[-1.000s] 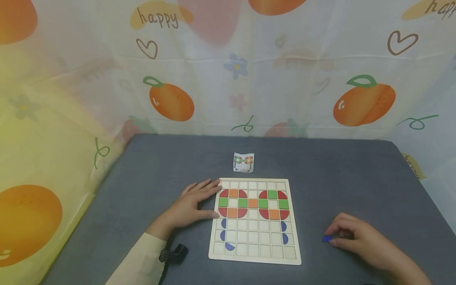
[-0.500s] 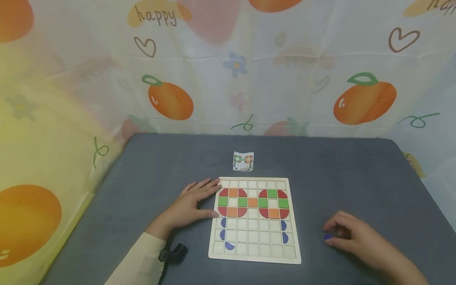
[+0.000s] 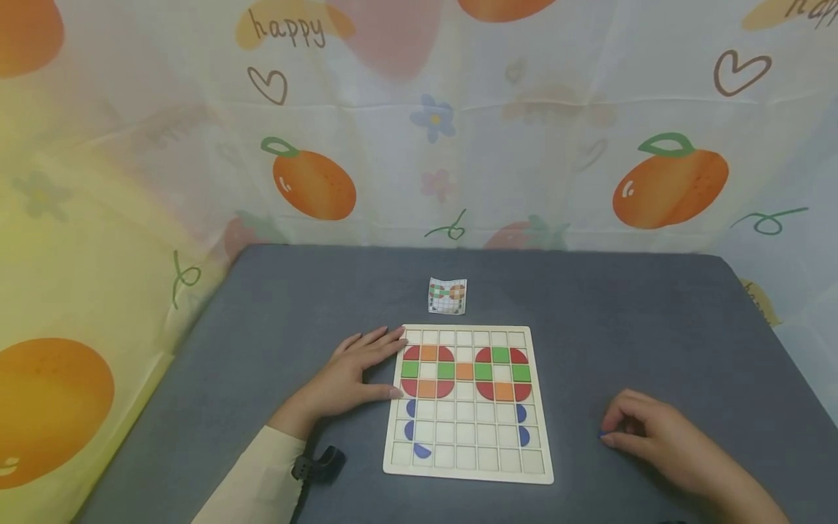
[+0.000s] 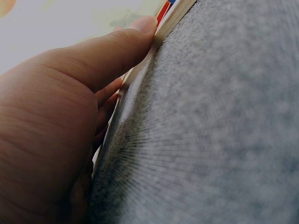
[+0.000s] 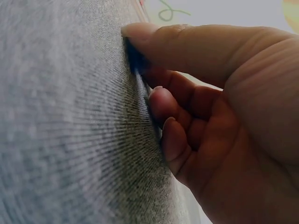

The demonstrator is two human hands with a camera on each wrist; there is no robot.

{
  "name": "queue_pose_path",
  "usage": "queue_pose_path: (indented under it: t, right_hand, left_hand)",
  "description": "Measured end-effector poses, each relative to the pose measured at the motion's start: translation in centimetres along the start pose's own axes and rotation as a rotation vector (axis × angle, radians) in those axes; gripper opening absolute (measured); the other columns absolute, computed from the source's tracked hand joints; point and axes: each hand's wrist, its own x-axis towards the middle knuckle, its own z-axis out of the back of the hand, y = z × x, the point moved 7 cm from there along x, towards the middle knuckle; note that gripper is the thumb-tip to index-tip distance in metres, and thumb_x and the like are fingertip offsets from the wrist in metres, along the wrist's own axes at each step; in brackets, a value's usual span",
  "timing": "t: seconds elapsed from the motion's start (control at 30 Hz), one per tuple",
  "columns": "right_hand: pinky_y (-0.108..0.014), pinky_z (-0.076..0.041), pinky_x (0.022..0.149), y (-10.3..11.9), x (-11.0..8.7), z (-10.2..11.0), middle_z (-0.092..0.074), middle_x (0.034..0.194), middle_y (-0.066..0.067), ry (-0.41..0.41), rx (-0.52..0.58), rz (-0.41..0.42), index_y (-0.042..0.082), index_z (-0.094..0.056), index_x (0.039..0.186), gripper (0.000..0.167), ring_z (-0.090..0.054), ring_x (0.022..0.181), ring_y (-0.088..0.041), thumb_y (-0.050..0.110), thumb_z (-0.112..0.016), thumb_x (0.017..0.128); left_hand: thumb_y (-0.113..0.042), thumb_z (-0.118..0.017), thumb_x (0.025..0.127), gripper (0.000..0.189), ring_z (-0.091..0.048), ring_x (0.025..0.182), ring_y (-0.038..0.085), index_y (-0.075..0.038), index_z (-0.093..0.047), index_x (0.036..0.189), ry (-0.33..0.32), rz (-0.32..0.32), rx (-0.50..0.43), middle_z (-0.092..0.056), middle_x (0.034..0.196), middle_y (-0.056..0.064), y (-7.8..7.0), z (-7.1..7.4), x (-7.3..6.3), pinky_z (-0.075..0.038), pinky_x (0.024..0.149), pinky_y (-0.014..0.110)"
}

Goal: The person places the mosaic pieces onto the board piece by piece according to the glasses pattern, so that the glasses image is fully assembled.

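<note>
A pale square grid board [image 3: 465,460] lies on the table, with red, orange and green pieces in its upper rows. Blue half-round pieces [image 3: 422,451] sit along its lower left and lower right cells. My left hand [image 3: 343,378] rests at the board's left edge, fingers extended, fingertips and thumb tip on the rim. Right of the board, my right hand [image 3: 661,437] pinches a small blue piece [image 5: 135,57] between thumb and curled fingers, low over the cloth. Most of that piece is hidden by the fingers in the head view.
A small printed card [image 3: 447,297] with a coloured grid pattern lies behind the board. The table [image 3: 314,291] has a grey cloth, and a fruit-patterned curtain [image 3: 458,167] hangs behind it. A black strap [image 3: 318,466] circles the left wrist.
The blue piece in my right hand has turned between the fingers and shows less now. My left hand and the board have stayed in place.
</note>
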Motion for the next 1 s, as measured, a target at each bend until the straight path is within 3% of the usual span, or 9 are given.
queue_pose_path:
  t: [0.53,0.7,0.83,0.9,1.0]
  right_hand:
    - [-0.027,-0.045,0.059,-0.15,0.04,0.12,-0.058,0.087,0.02,0.001,-0.059,-0.074,0.03,-0.067,0.091,0.027,-0.052,0.072,-0.003,0.012,-0.087,0.094]
    - [-0.028,-0.055,0.069,-0.4,0.18,0.36,-0.067,0.094,0.019,-0.004,-0.091,-0.148,0.027,-0.076,0.101,0.019,-0.062,0.084,-0.001,0.01,-0.083,0.098]
    - [-0.026,-0.057,0.077,0.0,0.44,0.67,-0.072,0.104,0.017,-0.069,-0.118,-0.121,0.028,-0.081,0.107,0.027,-0.065,0.094,-0.002,0.004,-0.084,0.096]
    - [-0.024,-0.055,0.075,0.29,0.54,0.58,-0.071,0.103,0.015,-0.093,-0.095,-0.11,0.026,-0.081,0.109,0.029,-0.065,0.089,-0.004,0.002,-0.085,0.093]
    - [-0.023,-0.054,0.07,0.42,0.69,-0.03,-0.071,0.097,0.012,-0.07,0.011,-0.161,0.018,-0.079,0.112,0.024,-0.066,0.081,-0.007,0.003,-0.086,0.093]
  left_hand:
    - [-0.056,-0.085,0.093,0.089,-0.02,0.164,0.027,-0.025,-0.048,0.168,0.003,0.008,0.001,-0.034,0.174,-0.009,0.1,-0.07,0.03,-0.006,0.127,0.063]
    - [-0.058,-0.085,0.092,0.091,-0.019,0.164,0.024,-0.026,-0.047,0.168,0.01,0.019,0.009,-0.032,0.174,-0.011,0.15,-0.09,0.03,-0.006,0.128,0.061]
    - [-0.058,-0.084,0.092,0.091,-0.017,0.164,0.021,-0.027,-0.046,0.169,0.017,0.028,0.009,-0.03,0.175,-0.013,0.28,-0.13,0.01,-0.005,0.128,0.058]
    - [-0.058,-0.084,0.092,0.091,-0.017,0.164,0.02,-0.028,-0.045,0.169,0.019,0.029,0.012,-0.03,0.175,-0.013,0.32,-0.16,0.01,-0.005,0.128,0.058]
    - [-0.058,-0.084,0.092,0.091,-0.018,0.164,0.022,-0.027,-0.046,0.169,0.015,0.025,0.015,-0.031,0.175,-0.012,0.27,-0.13,0.02,-0.005,0.128,0.059]
